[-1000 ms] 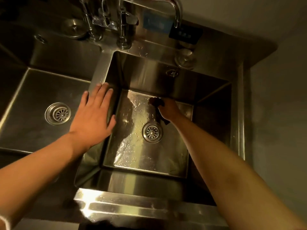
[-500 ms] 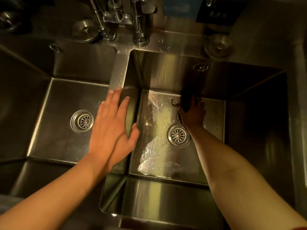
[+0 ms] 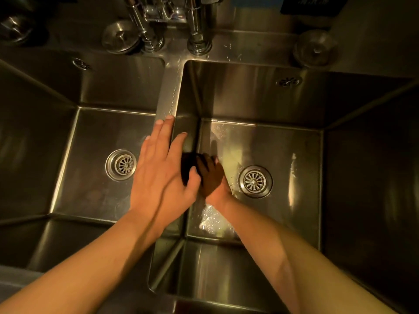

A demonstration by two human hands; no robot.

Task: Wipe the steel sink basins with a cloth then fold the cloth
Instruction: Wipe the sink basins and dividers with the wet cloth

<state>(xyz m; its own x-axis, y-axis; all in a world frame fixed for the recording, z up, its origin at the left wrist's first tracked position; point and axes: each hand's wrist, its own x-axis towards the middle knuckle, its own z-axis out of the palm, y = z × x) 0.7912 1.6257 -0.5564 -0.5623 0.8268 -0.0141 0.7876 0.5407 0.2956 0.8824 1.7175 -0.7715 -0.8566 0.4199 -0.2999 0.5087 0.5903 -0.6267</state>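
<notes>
**Right basin under wipe, left hand braced on divider**

While the left hand [image 3: 158, 177] lies flat on the steel divider [image 3: 169, 91] between the two basins, its fingers [image 3: 162, 132] are spread and straight, holding nothing, with the tips pointing toward the taps [image 3: 176, 23]. The thumb reaches over the divider's right edge and overlaps the view of the other hand.

The right hand [image 3: 213, 177] is down inside the right basin [image 3: 260, 103], at the left side of its floor, close against the divider wall. It is curled over a dark cloth [image 3: 188, 168], pressing it to the steel; the cloth shows only as a dark bunch just left of the knuckles, partly hidden by the left thumb. How tightly the fingers close on it cannot be told in the shadow.

The right drain [image 3: 255, 181] sits just beside the right hand, uncovered. Water drops and wet streaks show on the floor of this basin, both beyond the hand and nearer the wrist.

The left basin [image 3: 95, 91] holds its own drain [image 3: 121, 164], clear of both hands. Its floor looks dull, with no drops visible.
</notes>
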